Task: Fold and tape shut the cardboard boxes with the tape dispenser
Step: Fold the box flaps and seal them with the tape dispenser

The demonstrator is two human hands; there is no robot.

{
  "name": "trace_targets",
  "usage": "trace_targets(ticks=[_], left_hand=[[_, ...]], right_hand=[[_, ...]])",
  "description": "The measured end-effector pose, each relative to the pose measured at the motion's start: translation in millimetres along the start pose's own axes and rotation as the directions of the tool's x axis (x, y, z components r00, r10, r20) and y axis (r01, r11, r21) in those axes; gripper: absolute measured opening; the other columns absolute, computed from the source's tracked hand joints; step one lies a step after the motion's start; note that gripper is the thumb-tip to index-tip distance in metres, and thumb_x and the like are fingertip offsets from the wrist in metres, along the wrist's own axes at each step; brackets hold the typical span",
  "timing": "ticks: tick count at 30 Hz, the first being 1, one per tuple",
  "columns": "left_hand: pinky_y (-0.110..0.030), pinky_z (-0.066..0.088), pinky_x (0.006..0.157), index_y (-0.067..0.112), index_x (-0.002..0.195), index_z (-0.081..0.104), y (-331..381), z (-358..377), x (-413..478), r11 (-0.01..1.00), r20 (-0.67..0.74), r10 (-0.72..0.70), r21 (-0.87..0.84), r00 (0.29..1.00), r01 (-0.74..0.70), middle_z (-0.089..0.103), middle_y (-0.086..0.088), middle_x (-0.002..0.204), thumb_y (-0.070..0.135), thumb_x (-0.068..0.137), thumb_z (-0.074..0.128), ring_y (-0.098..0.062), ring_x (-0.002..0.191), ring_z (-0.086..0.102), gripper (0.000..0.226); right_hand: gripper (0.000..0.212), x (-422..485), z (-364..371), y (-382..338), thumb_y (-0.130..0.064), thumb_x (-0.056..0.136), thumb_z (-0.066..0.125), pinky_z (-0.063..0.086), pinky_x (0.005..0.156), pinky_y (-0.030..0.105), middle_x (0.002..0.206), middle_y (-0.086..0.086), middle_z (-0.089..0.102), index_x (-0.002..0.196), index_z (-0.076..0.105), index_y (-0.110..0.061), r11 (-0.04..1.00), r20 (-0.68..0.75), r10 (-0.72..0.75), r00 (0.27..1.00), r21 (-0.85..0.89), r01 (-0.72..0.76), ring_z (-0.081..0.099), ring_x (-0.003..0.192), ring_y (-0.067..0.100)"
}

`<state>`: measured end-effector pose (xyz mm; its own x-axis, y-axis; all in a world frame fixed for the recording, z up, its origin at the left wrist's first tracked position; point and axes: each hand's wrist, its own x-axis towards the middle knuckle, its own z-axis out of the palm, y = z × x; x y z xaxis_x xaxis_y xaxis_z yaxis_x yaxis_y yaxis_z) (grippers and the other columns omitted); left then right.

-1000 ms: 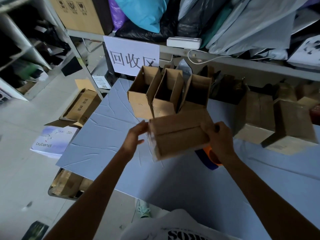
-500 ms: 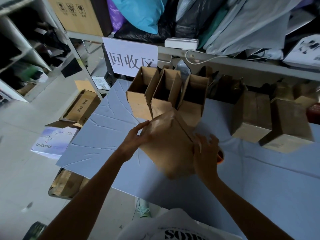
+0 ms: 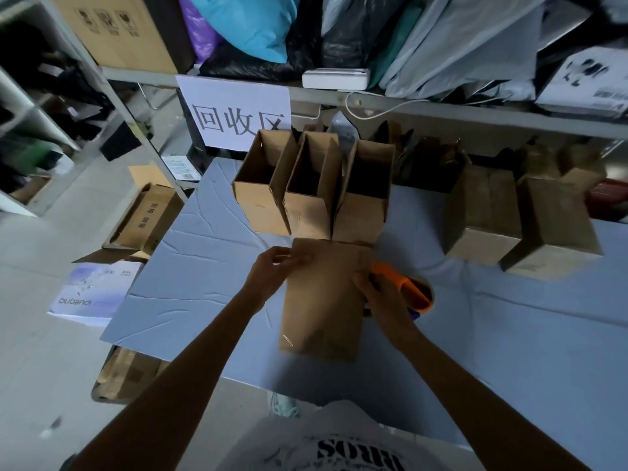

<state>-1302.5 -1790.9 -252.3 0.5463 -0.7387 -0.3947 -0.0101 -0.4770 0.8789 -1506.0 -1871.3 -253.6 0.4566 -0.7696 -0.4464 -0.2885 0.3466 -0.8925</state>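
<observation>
Change: box in hand had swung from a corner-up tilt to broad face up, with its long side running from the near edge of the table toward the far edge. More of the tape dispenser had come into view.
Left hand: fingers were curled, pinching the far-left corner of the box in hand.
Right hand: fingers were bent over the right edge of the same box and held nothing else.
Tape dispenser: orange, it lay on the table just beside the box's right edge, partly behind the right hand.
Open boxes: three stood side by side at the far edge, left of centre, with flaps up.
Closed boxes: two stood toward the far-right corner.
Step in hand: the box was probably being squared up before its flaps were folded.
Next move: the end flaps needed folding in and holding down while the right hand took the dispenser.
Sign: read "回收区".
Floor carton: read "易碎 勿压".
White package: read "bubandi".
Shirt print: partly visible, not legible in full.
</observation>
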Motion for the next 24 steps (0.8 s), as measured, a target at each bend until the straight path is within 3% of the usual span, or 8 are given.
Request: trace_targets(ticks=[6,8,11,14,18,22,24], left_hand=[[-0.021,0.048,0.068,0.014,0.132,0.04,-19.2,22.3,8.6,0.982,-0.012,-0.062,0.181,0.998,0.063,0.057,-0.002,0.121,0.035,0.063,0.087,-0.014,0.099,0.057,0.086],[-0.031,0.053,0.081,0.011,0.137,0.031,-24.1,29.2,11.6,0.951,-0.005,-0.075,0.301,0.997,0.073,0.048,-0.007,0.13,0.038,0.061,0.088,-0.021,0.11,0.052,0.099],[-0.042,0.041,0.103,0.006,0.144,0.013,-26.3,40.6,9.2,0.903,-0.056,-0.062,0.422,0.997,0.08,0.023,-0.009,0.139,0.045,0.062,0.086,-0.03,0.129,0.029,0.116],[-0.041,0.036,0.103,0.009,0.147,0.005,-26.9,46.4,2.2,0.895,-0.089,0.03,0.446,0.996,0.012,0.023,-0.009,0.137,0.046,0.063,0.084,-0.029,0.128,0.025,0.121],[-0.052,0.027,0.111,0.01,0.15,-0.001,-28.0,60.5,-13.6,0.767,-0.054,0.125,0.639,0.991,-0.062,0.014,-0.015,0.149,0.051,0.072,0.076,-0.037,0.135,0.021,0.117],[-0.063,0.006,0.113,0.012,0.15,-0.003,-20.9,73.1,-20.1,0.714,-0.03,0.077,0.7,0.997,-0.033,-0.004,-0.017,0.155,0.052,0.081,0.066,-0.04,0.142,-0.001,0.105],[-0.062,-0.004,0.113,0.011,0.15,-0.002,-17.8,79.2,-21.3,0.739,-0.041,0.061,0.673,0.997,-0.017,-0.005,-0.018,0.155,0.052,0.08,0.066,-0.039,0.143,-0.007,0.106]], right_hand=[[0.02,19.8,9.6,12.8,-0.033,0.091,0.059,0.057,0.076,0.044,0.093,0.001,0.061,0.102,0.05,-0.019,0.968,-0.063,-0.013,0.998,-0.252,-0.003,0.062,0.079,0.013],[0.026,23.3,12.2,14.9,-0.024,0.087,0.062,0.056,0.075,0.036,0.098,0.0,0.062,0.108,0.049,-0.018,0.952,-0.013,-0.011,1.0,-0.306,0.007,0.062,0.084,0.013],[0.04,25.8,14.0,15.4,-0.011,0.084,0.061,0.053,0.086,0.039,0.108,-0.003,0.058,0.119,0.046,-0.021,0.947,0.088,-0.003,0.996,-0.32,0.031,0.059,0.099,0.018],[0.046,27.9,10.8,17.5,-0.002,0.084,0.062,0.052,0.085,0.038,0.109,0.001,0.056,0.123,0.044,-0.018,0.962,0.08,0.012,0.997,-0.273,0.011,0.058,0.097,0.019],[0.035,23.4,7.7,27.1,0.006,0.083,0.065,0.048,0.078,0.046,0.097,0.027,0.057,0.116,0.053,0.009,0.979,0.068,0.068,0.995,-0.197,-0.053,0.057,0.09,0.034],[0.026,19.3,6.9,28.3,0.011,0.088,0.054,0.052,0.079,0.035,0.11,0.038,0.056,0.114,0.053,0.013,0.99,0.062,0.04,0.997,-0.139,-0.031,0.057,0.099,0.048],[0.033,21.9,4.1,26.7,0.011,0.087,0.054,0.051,0.089,0.038,0.119,0.028,0.057,0.12,0.053,0.003,0.988,0.082,0.042,0.996,-0.154,-0.029,0.058,0.106,0.037]])
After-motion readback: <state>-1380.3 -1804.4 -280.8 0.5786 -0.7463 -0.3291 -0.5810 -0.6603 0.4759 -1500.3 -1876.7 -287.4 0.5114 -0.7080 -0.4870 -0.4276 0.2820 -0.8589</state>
